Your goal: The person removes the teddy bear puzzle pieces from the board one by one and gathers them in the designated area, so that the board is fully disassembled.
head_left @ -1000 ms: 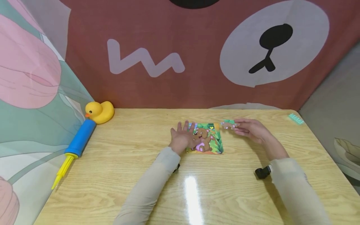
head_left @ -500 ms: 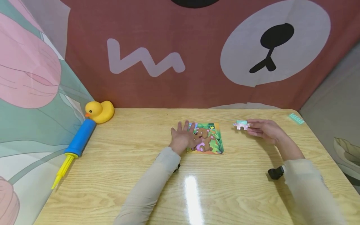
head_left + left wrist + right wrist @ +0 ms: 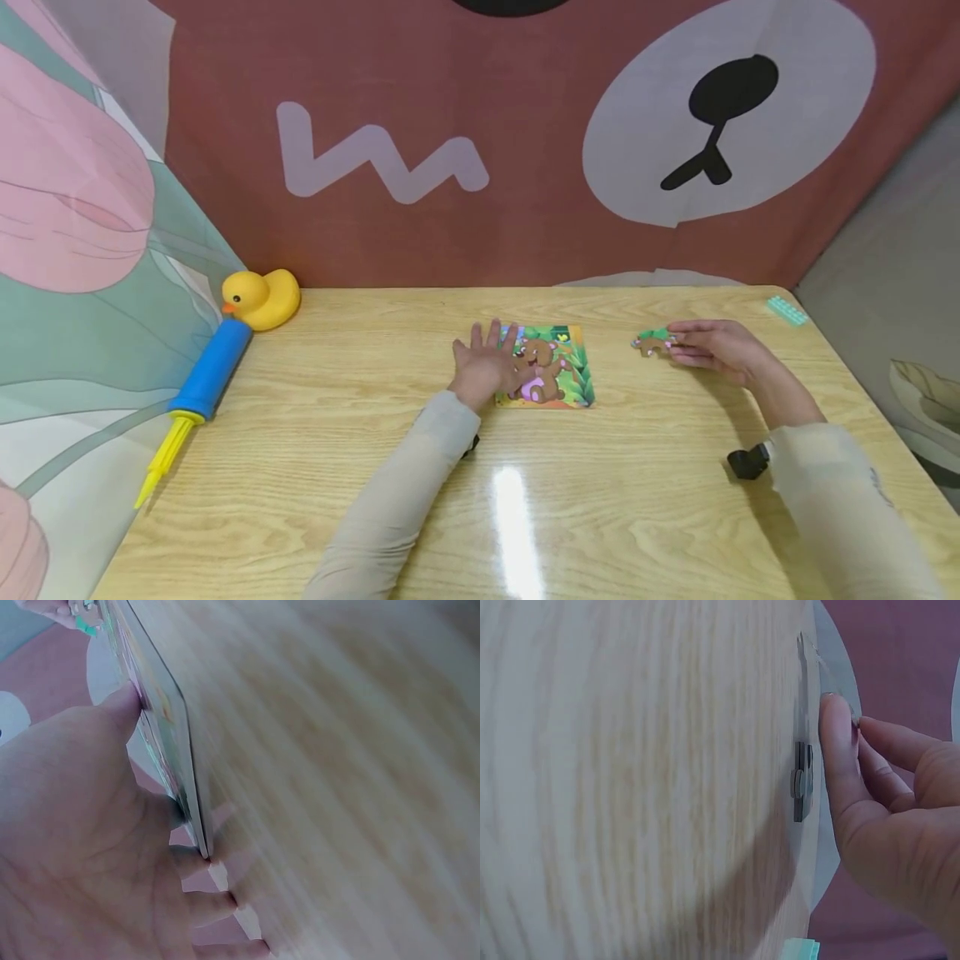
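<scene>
A bear-picture jigsaw puzzle (image 3: 573,367) lies flat at the middle of the table. My left hand (image 3: 482,367) rests on its left side with the fingers spread; in the left wrist view the thumb lies against the puzzle's face, and the fingertips reach past its edge to the table. To the right of the puzzle, my right hand (image 3: 712,346) pinches a small brown and green puzzle piece (image 3: 654,340) between thumb and fingers. In the right wrist view that piece shows nearly edge-on, close over the table. A small dark-edged flat thing (image 3: 801,784) lies on the table by the fingers.
A yellow rubber duck (image 3: 262,300) sits at the back left, beside a blue and yellow hand pump (image 3: 202,383). A mint-green toy brick (image 3: 787,310) lies near the back right corner of the wooden table (image 3: 337,467). Printed cloth stands along the back and left.
My right hand has moved right with the puzzle piece, away from the puzzle, and the piece has tilted. My left hand has stayed in place on the puzzle.
</scene>
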